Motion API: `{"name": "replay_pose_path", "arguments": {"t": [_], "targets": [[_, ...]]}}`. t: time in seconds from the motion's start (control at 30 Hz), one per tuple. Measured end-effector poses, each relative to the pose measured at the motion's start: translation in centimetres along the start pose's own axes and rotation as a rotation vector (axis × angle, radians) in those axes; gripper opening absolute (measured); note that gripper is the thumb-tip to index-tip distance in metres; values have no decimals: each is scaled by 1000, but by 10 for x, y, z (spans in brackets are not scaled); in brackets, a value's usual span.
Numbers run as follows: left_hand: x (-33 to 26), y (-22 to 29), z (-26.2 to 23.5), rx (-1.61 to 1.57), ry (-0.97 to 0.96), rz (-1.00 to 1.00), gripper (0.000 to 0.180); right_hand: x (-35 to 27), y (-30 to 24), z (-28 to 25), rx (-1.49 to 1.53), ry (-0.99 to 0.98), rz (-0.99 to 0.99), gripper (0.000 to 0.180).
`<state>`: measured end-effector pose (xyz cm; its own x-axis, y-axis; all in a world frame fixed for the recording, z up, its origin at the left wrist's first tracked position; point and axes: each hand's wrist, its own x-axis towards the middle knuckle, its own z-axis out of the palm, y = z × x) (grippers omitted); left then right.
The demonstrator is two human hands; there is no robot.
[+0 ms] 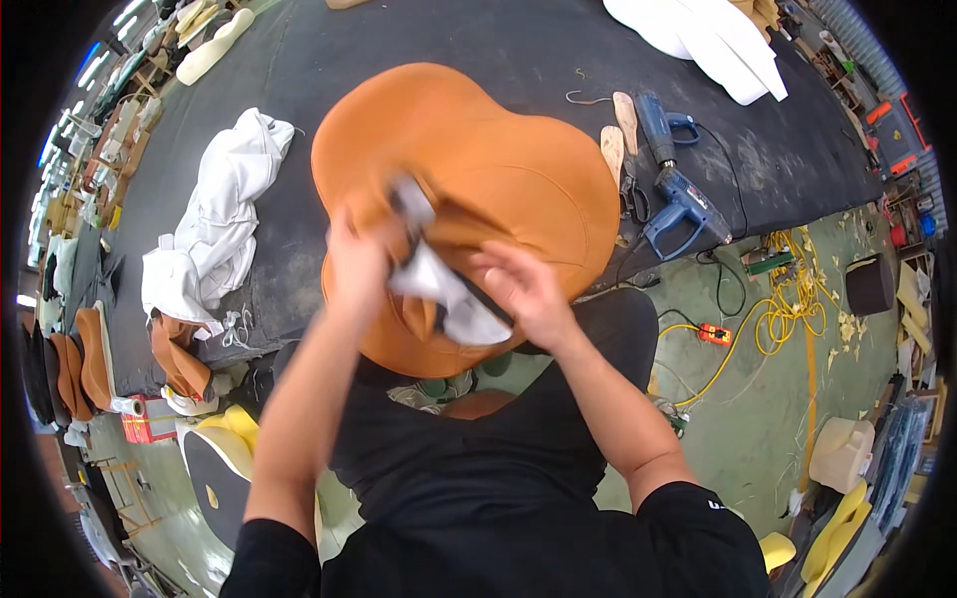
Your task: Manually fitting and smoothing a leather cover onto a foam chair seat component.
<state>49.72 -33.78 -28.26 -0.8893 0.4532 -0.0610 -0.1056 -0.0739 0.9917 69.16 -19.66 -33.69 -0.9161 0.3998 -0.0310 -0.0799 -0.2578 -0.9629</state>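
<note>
An orange upholstered seat shell (439,120) overhangs the bench's (518,40) near edge. Over it, the left hand (359,257) blurs, grip unclear; the right hand (523,291) is half-open, hold uncertain. The black right sleeve (693,523) bears white marking.

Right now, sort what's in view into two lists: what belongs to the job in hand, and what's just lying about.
In the job, it seems:
orange cover, with the left hand and right hand at it
pale flap between the hands, blurred

Lying about, untouched:
two blue heat guns
wooden paddles
white cloth at the left
</note>
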Motion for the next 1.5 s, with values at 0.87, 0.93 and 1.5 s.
{"name": "replay_pose_path", "arguments": {"t": [0.87,0.93,1.5], "targets": [[-26,-17,77,1142,-422,357,68,7,36,4,-1021,-222,-408,51],[3,-51,17,1039,-197,502,41,7,41,-29,-1269,-190,-243,54],[35,-79,-5,1272,-154,139,145,54,91,-56,314,387,414,28]]}}
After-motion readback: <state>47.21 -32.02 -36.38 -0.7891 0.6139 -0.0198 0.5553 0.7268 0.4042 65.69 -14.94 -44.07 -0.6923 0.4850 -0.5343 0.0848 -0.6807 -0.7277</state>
